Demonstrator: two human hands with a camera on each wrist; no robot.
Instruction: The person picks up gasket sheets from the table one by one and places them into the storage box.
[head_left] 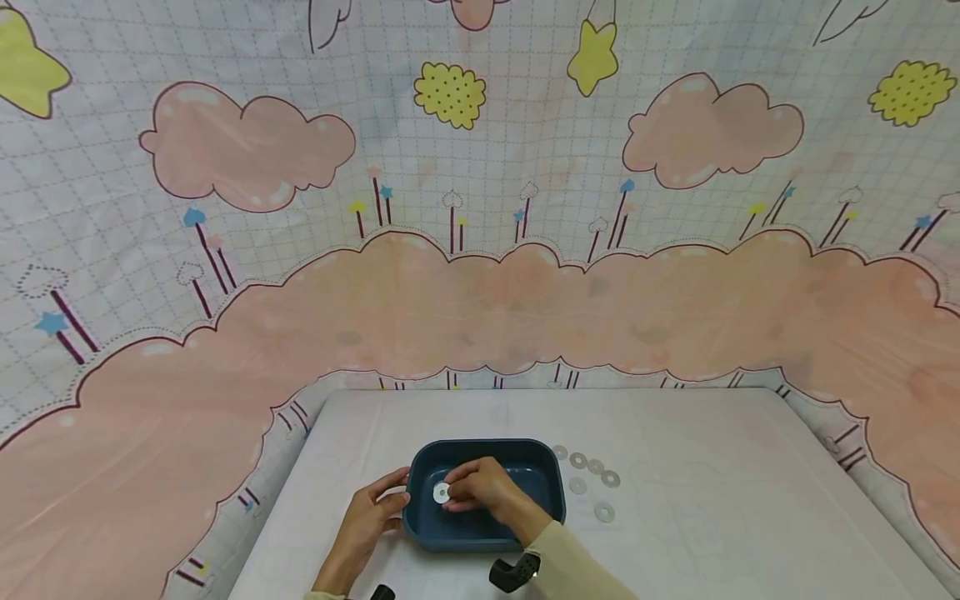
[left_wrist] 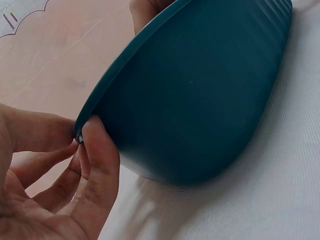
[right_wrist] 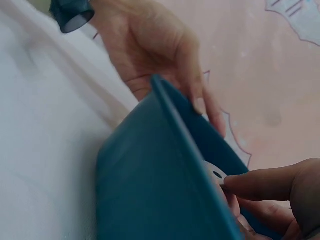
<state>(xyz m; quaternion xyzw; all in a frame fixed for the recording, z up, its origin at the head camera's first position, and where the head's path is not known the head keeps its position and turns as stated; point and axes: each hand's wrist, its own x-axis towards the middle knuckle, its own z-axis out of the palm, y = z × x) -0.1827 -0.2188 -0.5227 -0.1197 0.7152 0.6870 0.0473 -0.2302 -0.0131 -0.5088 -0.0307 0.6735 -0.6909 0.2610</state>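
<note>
1. The washer [head_left: 437,493] is a thin, flat, white disc with a small round hole in its middle; the tub's dark colour shows through the hole.
2. It is inside the tub [head_left: 483,546], toward its left end, with its face turned up to the head camera.
3. The right hand [head_left: 483,490] pinches the washer by its edge between thumb and finger.
4. The tub is dark blue-green, smooth and shallow, a rounded rectangle with a narrow rim.
5. The left hand [head_left: 363,518] grips that rim at the left end, thumb and fingers on either side.
6. Six loose rings [head_left: 611,479], greyish and flat with centre holes, lie just right of the tub on the white table [head_left: 712,500].
</note>
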